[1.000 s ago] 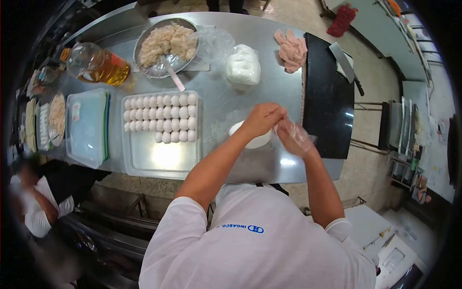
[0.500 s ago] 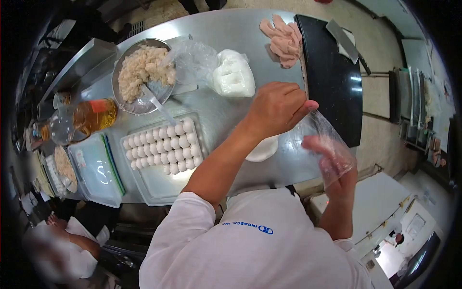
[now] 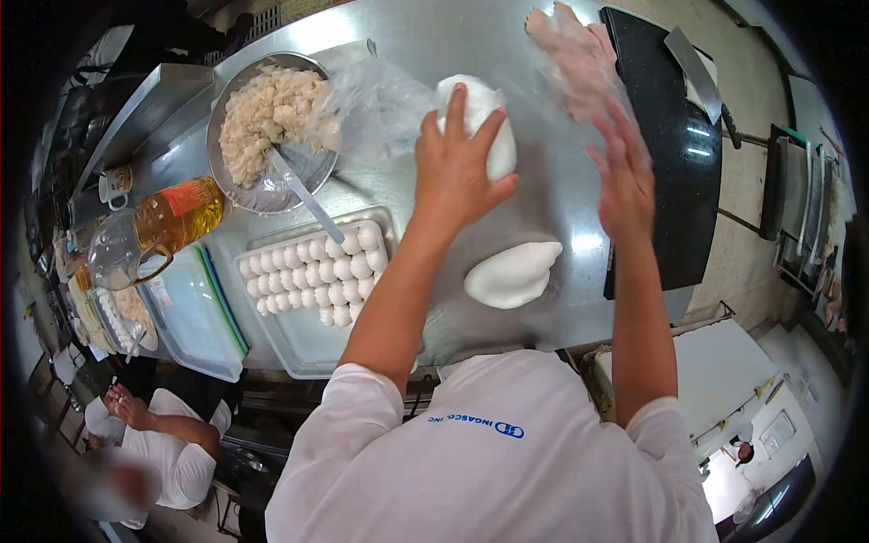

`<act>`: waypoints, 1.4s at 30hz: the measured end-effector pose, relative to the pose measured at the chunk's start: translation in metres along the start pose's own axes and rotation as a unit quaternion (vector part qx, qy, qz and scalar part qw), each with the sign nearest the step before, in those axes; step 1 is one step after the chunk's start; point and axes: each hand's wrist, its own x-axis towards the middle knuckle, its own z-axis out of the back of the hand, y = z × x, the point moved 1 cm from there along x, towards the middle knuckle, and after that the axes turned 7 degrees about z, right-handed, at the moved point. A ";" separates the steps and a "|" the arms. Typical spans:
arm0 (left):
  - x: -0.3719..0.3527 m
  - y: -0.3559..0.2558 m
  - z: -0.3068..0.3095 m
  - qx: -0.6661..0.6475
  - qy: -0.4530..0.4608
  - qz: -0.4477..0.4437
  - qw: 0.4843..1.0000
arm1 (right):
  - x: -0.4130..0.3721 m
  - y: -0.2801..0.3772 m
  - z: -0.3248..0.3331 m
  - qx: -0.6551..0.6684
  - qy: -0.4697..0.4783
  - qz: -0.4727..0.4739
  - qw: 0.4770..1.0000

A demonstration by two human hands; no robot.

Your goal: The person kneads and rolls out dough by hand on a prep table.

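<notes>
My left hand [image 3: 455, 172] rests with spread fingers on a large lump of white dough [image 3: 501, 161]; the palm side is hidden. To its right, my right hand [image 3: 626, 185] is slightly blurred, its fingers stretched out. Those fingers are at the lower edge of a clear plastic bag [image 3: 579, 98] that lies over a crumpled pink cloth [image 3: 568, 41]. A smaller, pointed piece of white dough [image 3: 511, 276] sits on the steel table between my forearms. Another clear plastic sheet [image 3: 385, 109] lies left of the large lump.
At left, a steel bowl [image 3: 217, 149] holds pale filling and a spatula [image 3: 303, 195]. A tray [image 3: 312, 362] carries rows of small white balls. An oil bottle [image 3: 181, 217] lies nearby. A cleaver [image 3: 692, 68] rests on the black board [image 3: 665, 195]. Another person [image 3: 172, 434] sits lower left.
My left hand has let go of the plastic bag and moved up-left onto the large dough lump. My right hand has come out of the bag, which now lies over the pink cloth.
</notes>
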 end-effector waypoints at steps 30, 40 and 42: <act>-0.100 -0.046 -0.052 -0.032 0.095 -0.020 0.995 | -0.119 -0.052 -0.060 -0.452 0.379 0.190 0.785; -0.251 -0.107 -0.110 -0.101 0.006 -0.012 0.995 | -0.255 -0.124 0.032 -0.490 0.285 0.375 0.734; -0.296 -0.123 -0.111 -0.051 -0.033 -0.042 0.997 | -0.274 -0.123 0.044 -0.458 0.259 0.417 0.741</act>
